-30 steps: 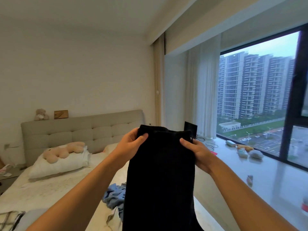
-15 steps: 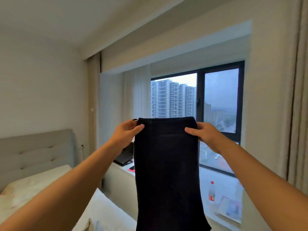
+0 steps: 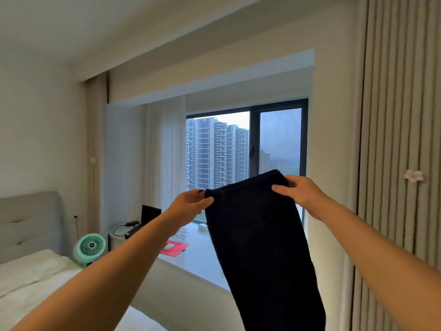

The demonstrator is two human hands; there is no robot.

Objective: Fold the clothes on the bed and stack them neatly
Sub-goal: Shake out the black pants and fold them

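The bed (image 3: 35, 278) fills the near left, its pale cover bare where it shows, and it is the place where the fold should end. The dark trousers (image 3: 260, 247) hang in the air at centre, in front of the window, held by the top edge and dropping out of view at the bottom. The left hand (image 3: 188, 206) has its grip pinched on the left corner of the waistband; the right hand (image 3: 298, 192) is clamped on the right corner, a little higher, so the top edge slopes.

To do this step well, I judge the two corners should be levelled and the cloth let hang straight before the legs are brought together, then lowered flat onto the bed, not folded in the air.

Around it: the window ledge (image 3: 202, 259) behind the trousers carries a laptop (image 3: 150, 212), cables and a pink mat (image 3: 175, 248); a green fan (image 3: 89, 249) stands between the bed and the ledge. A ribbed curtain (image 3: 401, 139) hangs at far right. Nothing touches the trousers, though a swing leftward could brush the ledge's things.
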